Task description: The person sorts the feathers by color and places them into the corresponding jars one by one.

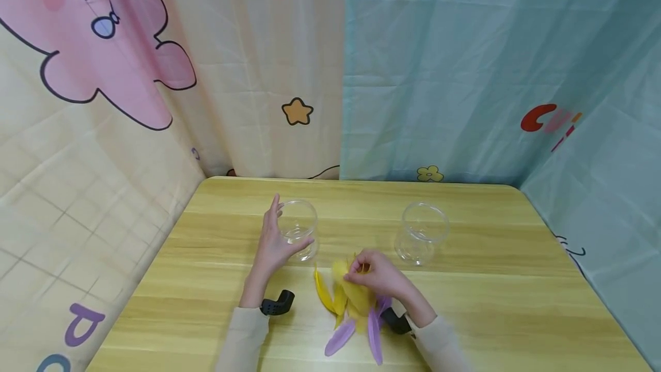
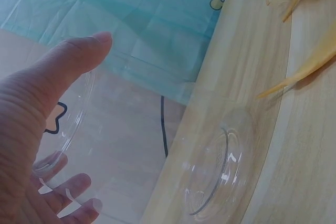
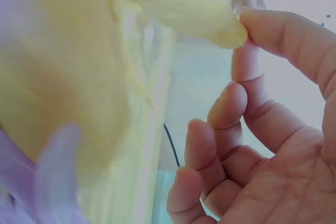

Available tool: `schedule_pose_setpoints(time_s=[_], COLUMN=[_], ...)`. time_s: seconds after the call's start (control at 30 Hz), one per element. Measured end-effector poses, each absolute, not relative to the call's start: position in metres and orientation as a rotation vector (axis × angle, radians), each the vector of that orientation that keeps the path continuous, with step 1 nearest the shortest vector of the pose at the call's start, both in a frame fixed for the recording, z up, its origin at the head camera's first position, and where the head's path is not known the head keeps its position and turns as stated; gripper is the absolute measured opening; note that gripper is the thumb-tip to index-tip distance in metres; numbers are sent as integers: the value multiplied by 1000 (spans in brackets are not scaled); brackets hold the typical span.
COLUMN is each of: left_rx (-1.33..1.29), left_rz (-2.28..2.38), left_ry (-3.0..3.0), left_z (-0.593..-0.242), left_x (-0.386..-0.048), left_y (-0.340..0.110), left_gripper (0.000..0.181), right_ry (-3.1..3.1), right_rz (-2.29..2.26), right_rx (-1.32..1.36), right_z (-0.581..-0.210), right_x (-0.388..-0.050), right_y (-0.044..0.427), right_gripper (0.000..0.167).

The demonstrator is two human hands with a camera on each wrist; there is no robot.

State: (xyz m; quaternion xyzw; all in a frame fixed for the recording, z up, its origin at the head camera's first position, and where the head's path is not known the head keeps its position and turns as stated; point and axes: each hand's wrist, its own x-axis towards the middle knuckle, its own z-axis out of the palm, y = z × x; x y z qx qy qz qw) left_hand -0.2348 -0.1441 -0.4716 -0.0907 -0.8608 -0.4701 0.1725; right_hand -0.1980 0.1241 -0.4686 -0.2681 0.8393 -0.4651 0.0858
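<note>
Right wrist view: my right hand (image 3: 278,129) pinches one end of a yellow feather (image 3: 210,22), its long axis running away from my fingertips. Ahead and left of that pinch stands a clear cup (image 1: 303,225), my left hand (image 1: 273,248) curved around it.

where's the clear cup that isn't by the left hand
In the head view, the clear cup stands right of centre on the table, just beyond the right hand and to the right of the other cup by the left hand.
</note>
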Motion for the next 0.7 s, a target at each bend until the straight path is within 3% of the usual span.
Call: schedule_pose_setpoints(time_s=[0.37, 0.7], left_rx=[-264, -274], left_rz=[-1349, -1341], left_ry=[-2439, -2447], left_z=[-472, -474], left_x=[-236, -238], left_y=[-145, -146], left_gripper=[123, 123], right_ry=[2521, 2852], right_rz=[-1447, -848], right_rx=[-747, -853], right_z=[-463, -466], right_x=[-204, -209], right_y=[128, 126], right_gripper=[14, 20])
